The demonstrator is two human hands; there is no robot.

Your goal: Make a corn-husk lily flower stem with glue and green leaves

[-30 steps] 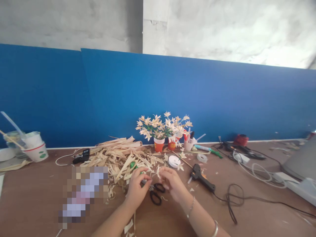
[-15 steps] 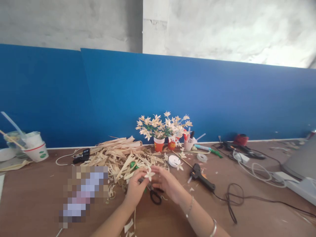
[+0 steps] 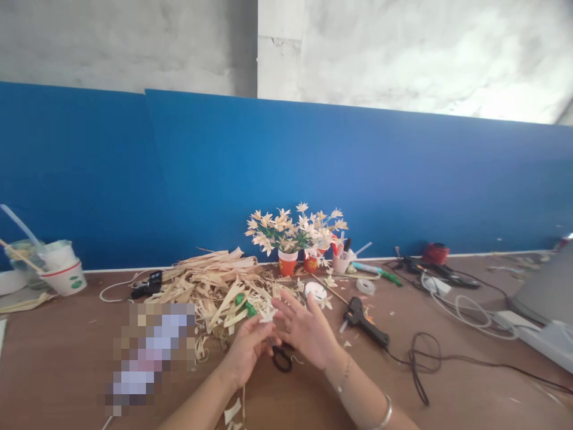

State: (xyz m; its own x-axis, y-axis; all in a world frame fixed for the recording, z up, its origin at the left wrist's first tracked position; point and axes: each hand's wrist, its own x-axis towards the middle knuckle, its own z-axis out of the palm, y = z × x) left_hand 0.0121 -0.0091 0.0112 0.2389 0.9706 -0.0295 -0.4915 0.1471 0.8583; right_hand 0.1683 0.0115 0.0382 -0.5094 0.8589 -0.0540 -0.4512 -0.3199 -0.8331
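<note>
My left hand (image 3: 248, 347) was nearly closed, with the thumb and fingers pinching a small white flower (image 3: 267, 315) at their tips. My right hand (image 3: 311, 334) was wide open, with its fingers spread, and it held nothing that I could see. The flower sat by the gap between my two hands, and I could not tell if my right fingers touched it.

Black scissors (image 3: 282, 360) lay under the hands, and only part of them showed. Past my left hand was a big messy pile of straw strips (image 3: 210, 275), with a bit of green stuff (image 3: 239, 298) at its near edge. That side was tight. A white roll (image 3: 314, 289) was just past my right thumb.

To the right of my right hand lay a black glue gun (image 3: 370, 328), with some brown desk (image 3: 295, 403) in between. Its cord (image 3: 419, 388) curled further right. Closer to me, between my arms, there was room to move. White scraps (image 3: 233, 411) lay beside my left arm. Far past my hands, red cups (image 3: 287, 264) of flowers stood near the desk's back edge, by a tall blue board (image 3: 215, 173).
</note>
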